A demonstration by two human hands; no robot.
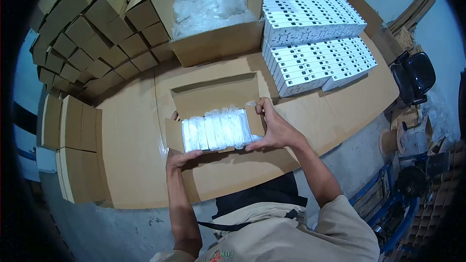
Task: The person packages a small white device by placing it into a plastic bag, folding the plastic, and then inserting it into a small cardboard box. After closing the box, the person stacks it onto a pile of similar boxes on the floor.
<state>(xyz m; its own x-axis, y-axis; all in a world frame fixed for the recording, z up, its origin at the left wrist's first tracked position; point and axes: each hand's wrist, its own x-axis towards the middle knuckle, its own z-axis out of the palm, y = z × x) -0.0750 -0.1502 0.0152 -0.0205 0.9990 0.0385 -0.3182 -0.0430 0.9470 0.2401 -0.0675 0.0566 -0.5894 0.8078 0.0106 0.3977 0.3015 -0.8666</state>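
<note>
An open cardboard box [213, 95] stands on the cardboard-covered table in front of me, its back flap raised. Inside it, several plastic-wrapped white packs [216, 131] stand in a row. My left hand [183, 157] grips the box at its front left corner, the thumb along the front edge and fingers partly hidden behind the left side. My right hand [274, 128] holds the right side, with its thumb at the front right corner by the wrapped packs and its fingers at the right flap.
A large carton [218, 43] with clear plastic bags [208, 2] stands behind. White boxes [310, 63] are stacked at the back right, brown cartons [102, 39] at the back left. More cartons [80, 150] lie left. A black chair [415, 75] stands beyond the table.
</note>
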